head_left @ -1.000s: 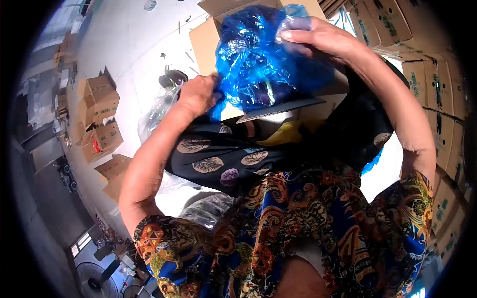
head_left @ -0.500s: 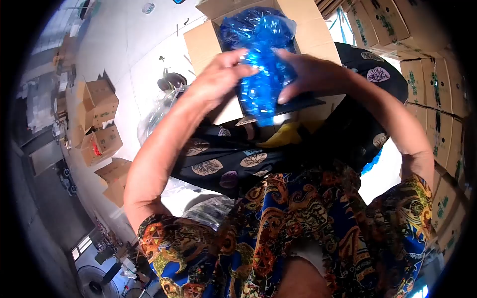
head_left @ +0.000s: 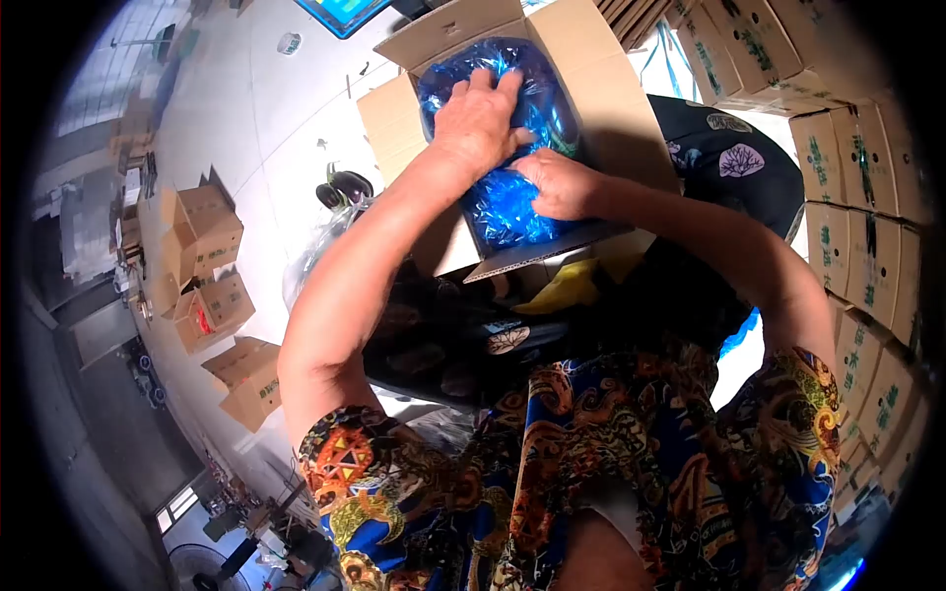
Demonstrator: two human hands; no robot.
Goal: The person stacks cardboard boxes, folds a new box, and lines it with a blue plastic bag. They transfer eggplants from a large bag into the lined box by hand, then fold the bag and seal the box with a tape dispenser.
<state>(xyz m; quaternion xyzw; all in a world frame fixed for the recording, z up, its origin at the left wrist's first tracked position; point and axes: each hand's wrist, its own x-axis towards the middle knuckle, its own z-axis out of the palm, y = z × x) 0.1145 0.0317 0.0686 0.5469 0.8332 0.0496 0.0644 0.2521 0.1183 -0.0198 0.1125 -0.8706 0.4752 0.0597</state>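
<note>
A blue plastic bag (head_left: 517, 212) fills an open cardboard box (head_left: 621, 118) in front of me. Dark, glossy shapes that look like eggplants show through its film. My left hand (head_left: 476, 120) lies on top of the bag with its fingers spread, pressing down. Close beside it, my right hand (head_left: 564, 184) is closed on the bag's film, its fingertips partly hidden. The box flaps stand folded outward, and the near flap (head_left: 547, 252) rests by my lap.
Eggplants (head_left: 345, 187) lie on the floor at the left, next to clear plastic. Several open boxes (head_left: 207, 227) stand farther left. Stacked cartons (head_left: 857, 167) line the right side. A blue-edged screen or tray (head_left: 345, 12) is beyond the box, and a fan (head_left: 202, 566) stands at lower left.
The bag's gathered blue end has been folded down into the box. My left hand has moved up onto the bag and spread out; my right hand has closed on the film.
</note>
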